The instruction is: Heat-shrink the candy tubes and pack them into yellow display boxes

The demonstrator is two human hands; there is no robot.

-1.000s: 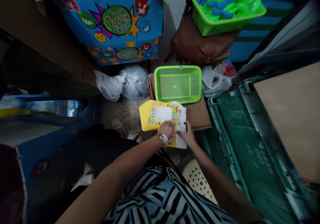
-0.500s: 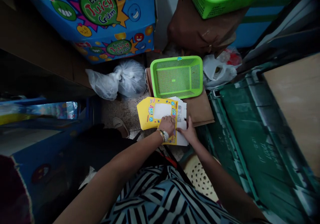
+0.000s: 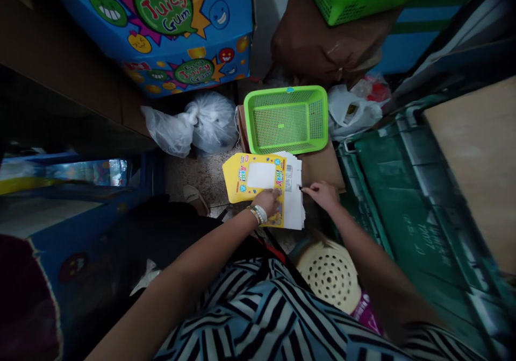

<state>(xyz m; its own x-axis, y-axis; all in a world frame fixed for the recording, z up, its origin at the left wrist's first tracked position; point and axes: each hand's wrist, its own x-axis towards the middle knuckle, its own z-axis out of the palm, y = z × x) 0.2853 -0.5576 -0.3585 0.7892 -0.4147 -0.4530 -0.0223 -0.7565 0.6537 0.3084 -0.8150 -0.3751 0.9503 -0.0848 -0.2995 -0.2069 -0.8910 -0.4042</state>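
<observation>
Left hand (image 3: 268, 202): fingers (image 3: 275, 195) pressed down on the yellow carton blanks (image 3: 262, 175), not closed round them.
Right hand (image 3: 321, 197): reaching in, slightly curled, empty, just beside the stack's edge.
Blanks: on the speckled floor (image 3: 191, 175), just below the green basket (image 3: 285, 120).

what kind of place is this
Probably a cramped storeroom of a small sweets business: a blue cardboard carton printed "Extra Juicy Gum", a stack of flat yellow printed card packaging, and a green plastic mesh basket on the floor.

Left hand (image 3: 268, 202) rests on yellow cardboard box blanks (image 3: 262, 172) — right hand (image 3: 320, 196) just beside them.
</observation>
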